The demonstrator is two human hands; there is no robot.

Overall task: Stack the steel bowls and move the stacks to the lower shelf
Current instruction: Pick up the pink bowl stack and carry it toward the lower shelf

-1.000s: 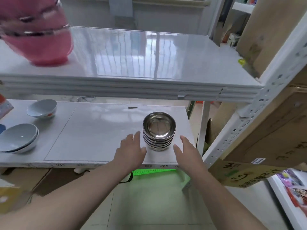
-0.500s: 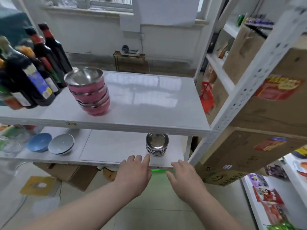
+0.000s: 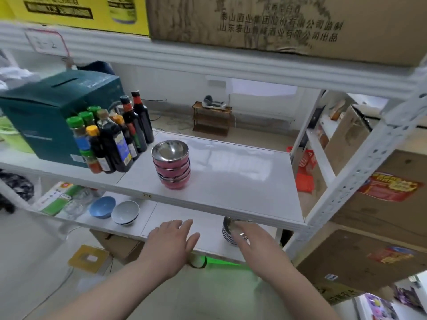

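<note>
A stack of pink-sided steel bowls stands on the middle shelf, near its front edge. A stack of plain steel bowls sits on the lower shelf, mostly hidden by the middle shelf and my right hand. My left hand hovers flat in front of the lower shelf with its fingers apart and holds nothing. My right hand is open too, just in front of the plain steel stack; whether it touches the stack I cannot tell.
Dark sauce bottles and a green box stand left of the pink stack. A blue bowl and a white bowl rest on the lower shelf's left. A white shelf post rises at right, with cardboard boxes beside it.
The view has risen from the lower shelf to the middle shelf and the boxes above it. Both hands have drawn back from the plain steel stack and stay open.
</note>
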